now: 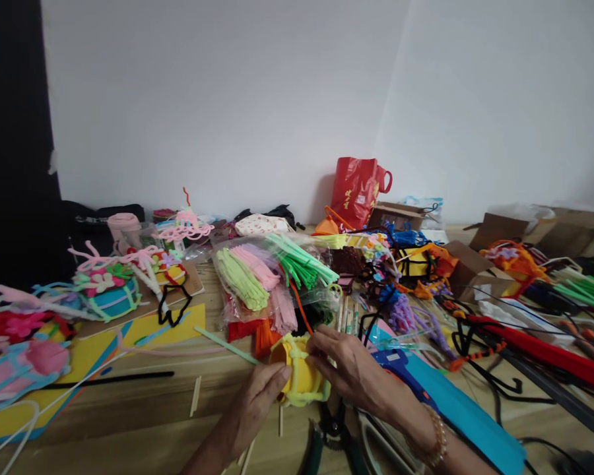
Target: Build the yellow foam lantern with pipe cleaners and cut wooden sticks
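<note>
A yellow rolled cylinder [301, 373] wrapped in fuzzy pale yellow-green pipe cleaners [301, 398] lies on its side between my hands. My left hand [260, 394] grips it at the left rim, thumb on top. My right hand [349, 366] is closed at its upper right side, fingertips against the pipe cleaner wrap; exactly what they pinch is hidden. Just below the cylinder are green-handled pliers [332, 425] and grey-handled scissors [376, 435]. A blue glue gun [400, 369] sits right of my right hand, partly covered by the forearm.
Bagged bundles of coloured pipe cleaners [247, 277] lie ahead. Finished-looking craft baskets [111, 297] crowd the left, near yellow sheets [173, 323]. A blue sheet [465, 409], red strip [539, 353] and cardboard boxes [490, 264] fill the right. A red bag [354, 191] stands by the wall.
</note>
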Demonstrator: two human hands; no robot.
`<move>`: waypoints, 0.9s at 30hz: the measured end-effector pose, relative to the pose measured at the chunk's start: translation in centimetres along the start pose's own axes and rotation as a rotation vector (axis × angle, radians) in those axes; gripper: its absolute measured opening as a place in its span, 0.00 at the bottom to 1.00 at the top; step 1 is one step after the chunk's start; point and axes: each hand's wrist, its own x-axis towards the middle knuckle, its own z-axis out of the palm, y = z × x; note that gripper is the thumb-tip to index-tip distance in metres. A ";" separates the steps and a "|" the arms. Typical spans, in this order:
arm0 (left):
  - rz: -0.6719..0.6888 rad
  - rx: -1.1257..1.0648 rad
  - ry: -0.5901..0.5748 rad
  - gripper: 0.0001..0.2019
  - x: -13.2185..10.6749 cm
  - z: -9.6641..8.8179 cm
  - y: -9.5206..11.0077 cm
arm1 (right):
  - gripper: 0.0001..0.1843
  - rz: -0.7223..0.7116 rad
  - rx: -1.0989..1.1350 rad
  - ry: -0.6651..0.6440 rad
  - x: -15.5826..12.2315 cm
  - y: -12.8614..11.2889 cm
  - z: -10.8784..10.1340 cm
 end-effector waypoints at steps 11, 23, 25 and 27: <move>0.100 -0.010 -0.196 0.18 0.4 0.0 1.1 | 0.06 0.011 0.033 -0.003 0.0 -0.3 0.2; -0.070 -0.239 -0.116 0.22 -0.2 0.2 -0.5 | 0.04 -0.017 0.102 0.020 -0.3 -0.9 0.8; -0.075 -0.280 -0.110 0.24 -0.2 0.7 0.0 | 0.03 -0.033 0.158 0.026 -0.3 -0.8 0.7; -0.110 -0.330 -0.082 0.26 -0.1 1.0 0.4 | 0.04 -0.038 0.240 0.037 -0.2 -0.4 0.5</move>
